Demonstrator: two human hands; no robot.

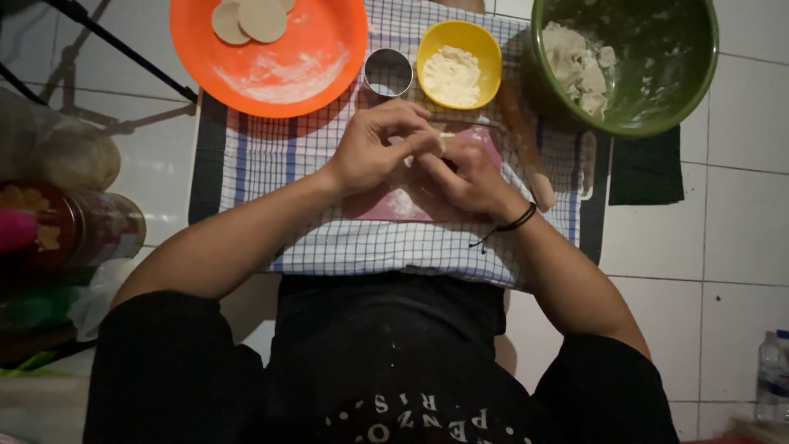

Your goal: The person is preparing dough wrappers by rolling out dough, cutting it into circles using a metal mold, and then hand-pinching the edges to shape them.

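- far left: dark tin can (99, 230) lying on its side on the white tile floor (723, 222), w/ some clutter near it. Well apart from the hands.
- orange plate (279, 74) up top, floury, w/ a couple of round dough discs (251, 18) at its far rim.
- left hand (374, 152) over the checked cloth (362, 247), fingers curled and pinching a small piece of dough (445, 140) at the tips.
- dough piece sits right btwn both hands, above the pink mat (386, 204). Mostly hidden, only a pale sliver shows. Prob very light, soft, a bit sticky, tears easy imo. Best held at the edge w/ fingertips, no squeezing.
- round metal cutter (388, 72) and yellow bowl (459, 64) of flour just beyond the fingers.
- right hand (468, 177), black band at the wrist, is closed around the same dough from the other side.
- rolling pin (522, 144) lies just beside the right hand, angled.
- green bowl (637, 62) w/ dough lumps top right, hanging over the cloth's corner.
- room: tight past the knuckles, more open cloth toward the body. Bottle (772, 374) far right.
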